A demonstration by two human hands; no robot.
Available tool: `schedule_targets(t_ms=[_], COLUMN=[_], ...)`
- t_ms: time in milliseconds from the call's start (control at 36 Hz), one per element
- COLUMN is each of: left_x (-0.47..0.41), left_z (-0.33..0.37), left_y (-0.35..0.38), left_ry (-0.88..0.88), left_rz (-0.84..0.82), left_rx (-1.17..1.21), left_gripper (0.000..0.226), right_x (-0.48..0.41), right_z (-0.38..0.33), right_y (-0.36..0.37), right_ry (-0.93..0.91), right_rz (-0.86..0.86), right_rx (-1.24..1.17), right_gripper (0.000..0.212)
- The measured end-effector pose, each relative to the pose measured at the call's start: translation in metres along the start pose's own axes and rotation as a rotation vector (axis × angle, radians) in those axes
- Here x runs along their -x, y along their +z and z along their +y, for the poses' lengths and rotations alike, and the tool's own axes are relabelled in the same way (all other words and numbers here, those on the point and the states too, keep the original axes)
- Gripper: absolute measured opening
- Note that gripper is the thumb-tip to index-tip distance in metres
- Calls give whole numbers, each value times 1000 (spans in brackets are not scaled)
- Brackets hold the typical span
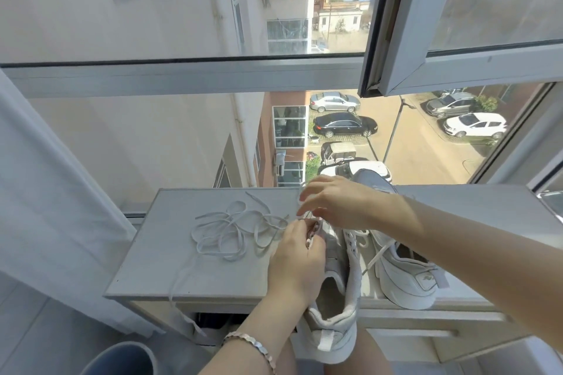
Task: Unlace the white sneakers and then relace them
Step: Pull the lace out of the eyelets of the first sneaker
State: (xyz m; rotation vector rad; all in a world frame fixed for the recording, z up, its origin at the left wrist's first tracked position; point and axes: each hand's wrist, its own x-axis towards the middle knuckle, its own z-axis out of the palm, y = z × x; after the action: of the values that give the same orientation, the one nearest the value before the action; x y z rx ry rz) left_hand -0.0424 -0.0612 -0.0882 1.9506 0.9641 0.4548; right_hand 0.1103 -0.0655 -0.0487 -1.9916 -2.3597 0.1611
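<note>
A white sneaker (338,307) stands heel toward me at the front edge of the grey ledge (158,271), partly overhanging it. My left hand (297,262) grips its left eyelet flap near the tongue. My right hand (332,204) reaches over the toe end and pinches a white lace at the upper eyelets. A loose white lace (234,231) lies in a tangled heap on the ledge to the left, one end hanging over the front edge. The second white sneaker (405,271) lies on its side to the right, under my right forearm, a lace strand trailing from it.
A window (182,143) rises right behind the ledge, with an open sash (426,24) up at the right. A white curtain (45,207) hangs at the left. A blue-grey round container (122,359) stands below the ledge at the lower left.
</note>
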Motion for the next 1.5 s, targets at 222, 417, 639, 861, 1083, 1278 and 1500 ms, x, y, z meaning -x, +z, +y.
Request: schedule_targets(t_ms=[222,417,639,861,1083,1278,1500], left_x=[1,0,-2,-8,-33,-41,-39], left_z=[-2,-3,-1,3,7,0,-2], left_y=[1,3,5,3,-10,-10,-3], left_ry=[11,17,11,-106,-228,-221,-187], left_rz=[6,30,45,-25,-202,-262,-294], left_rx=[-13,-26,-25,146,168,92,-11], left_gripper=[30,27,26,56,51,40,51], right_x=[-3,1,-4,3,12,11,8], right_z=[11,0,-10,-7,-3,-4,-6], right_y=[-4,15,36,33,33,33,36], right_ry=[55,174,407,479,439,435,471], right_rz=[-151,31,187,238,250,258,176], right_rx=[-2,104,-18,-328,-348,-330,-309], right_gripper=[26,26,22,23,23,23,27])
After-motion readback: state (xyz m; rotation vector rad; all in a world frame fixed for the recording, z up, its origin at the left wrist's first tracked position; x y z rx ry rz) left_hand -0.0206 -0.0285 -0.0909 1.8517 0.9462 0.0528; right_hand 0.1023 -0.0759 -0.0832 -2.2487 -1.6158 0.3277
